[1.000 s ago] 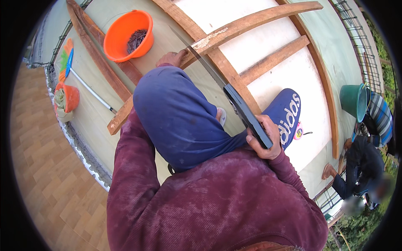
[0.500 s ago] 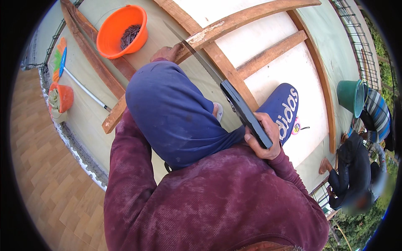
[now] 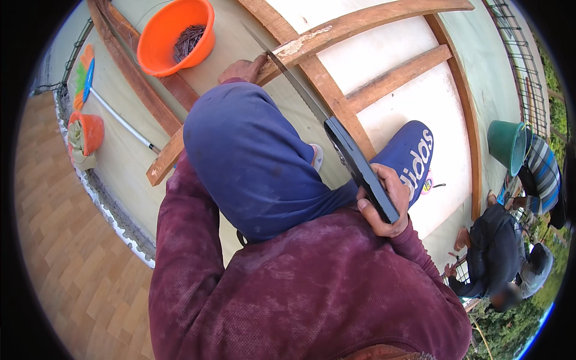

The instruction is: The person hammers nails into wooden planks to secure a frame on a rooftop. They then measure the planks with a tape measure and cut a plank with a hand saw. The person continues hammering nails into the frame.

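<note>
My right hand [image 3: 387, 201] is wrapped round the black handle of a hand saw [image 3: 300, 90]. The saw's blade slants up and left across a wooden beam [image 3: 354, 27], close to the beam's near end. On that end, left of the blade, my left hand [image 3: 240, 71] grips the wood, with some of its fingers hidden by my raised knee. The beam lies over another timber [image 3: 327, 84] of a wooden frame. My bent legs, in blue trousers, are on either side of the saw.
An orange basin [image 3: 174, 36] of nails stands at upper left, beside long boards [image 3: 135, 78]. Further left are a colourful broom [image 3: 114, 114] and a small orange bucket [image 3: 93, 135]. A green bucket [image 3: 504, 144] and co-workers [image 3: 495, 246] are at right, near wire mesh [image 3: 522, 66].
My right hand and the saw handle have come slightly back toward me. My left hand stays on the beam end. The view has shifted a little, and the co-workers at right have moved.
</note>
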A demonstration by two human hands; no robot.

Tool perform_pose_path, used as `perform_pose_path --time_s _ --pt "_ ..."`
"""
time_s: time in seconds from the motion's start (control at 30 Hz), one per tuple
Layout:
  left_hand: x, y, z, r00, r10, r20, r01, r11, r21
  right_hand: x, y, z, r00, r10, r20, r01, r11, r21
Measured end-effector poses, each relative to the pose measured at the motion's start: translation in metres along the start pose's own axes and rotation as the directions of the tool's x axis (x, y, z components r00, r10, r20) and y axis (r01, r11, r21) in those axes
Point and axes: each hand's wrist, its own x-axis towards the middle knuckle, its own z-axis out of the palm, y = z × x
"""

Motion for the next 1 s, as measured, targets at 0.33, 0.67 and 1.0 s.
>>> perform_pose_path --time_s 0.33,0.67,1.0 --pt "-0.003 0.005 -0.011 0.999 -0.046 0.011 0.046 0.998 -0.034 -0.004 -0.016 -0.014 0.999 -0.039 0.036 0.041 0.997 -0.071" --pt "0.007 -0.013 0.013 0.993 -0.105 -0.046 0.099 0.989 -0.113 -0.005 -0.027 -0.01 0.997 0.044 0.068 -0.039 0.996 -0.078" --pt "0.001 -0.016 0.012 0.99 0.124 -0.065 -0.122 0.992 0.041 0.024 -0.008 0.004 0.998 -0.067 -0.004 0.067 0.998 -0.022"
